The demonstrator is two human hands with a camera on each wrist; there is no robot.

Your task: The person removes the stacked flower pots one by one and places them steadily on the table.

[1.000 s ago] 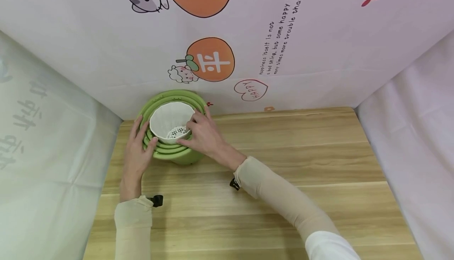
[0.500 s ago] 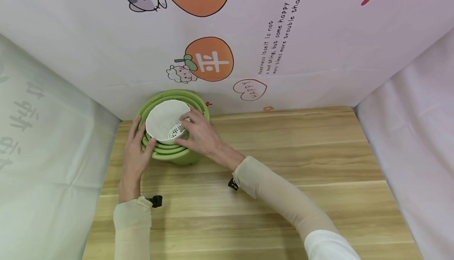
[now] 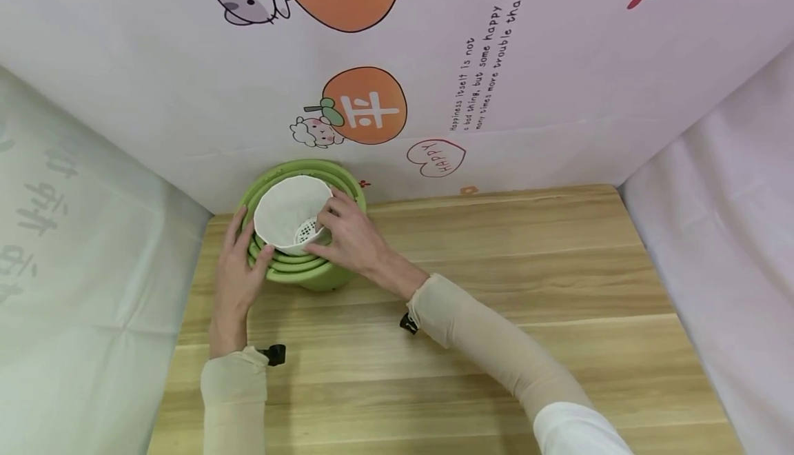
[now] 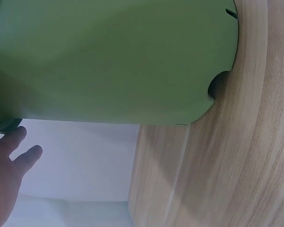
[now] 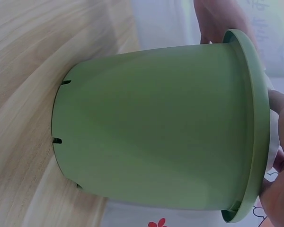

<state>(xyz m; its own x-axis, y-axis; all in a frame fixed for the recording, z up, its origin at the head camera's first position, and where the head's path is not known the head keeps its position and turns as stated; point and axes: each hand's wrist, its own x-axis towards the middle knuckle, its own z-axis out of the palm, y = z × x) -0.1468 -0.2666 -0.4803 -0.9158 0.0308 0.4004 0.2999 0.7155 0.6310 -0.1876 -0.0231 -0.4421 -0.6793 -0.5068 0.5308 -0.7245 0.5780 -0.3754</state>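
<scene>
Green flowerpots (image 3: 310,276) stand nested on the wooden table by the back wall, several rims one inside another. Within the innermost rim sits a white fluted flowerpot (image 3: 285,210) with a perforated bottom, tilted a little. My left hand (image 3: 238,269) holds the left side of the green rims, fingers spread and thumb near the white pot. With curled fingers inside and thumb outside, my right hand (image 3: 350,234) pinches the white pot's right edge. The right wrist view shows the outer green pot (image 5: 156,127) from the side; both hands are partly hidden there.
The wooden table (image 3: 496,317) extends right and toward the front. A white printed cloth (image 3: 527,96) rises directly behind the pots, and white cloth walls (image 3: 93,234) close off the sides. Black wrist-camera mounts (image 3: 273,354) stick out at both wrists.
The white pot has shifted slightly left and tilted within the green rims, the right hand moving with it. The left hand stays at the rim.
</scene>
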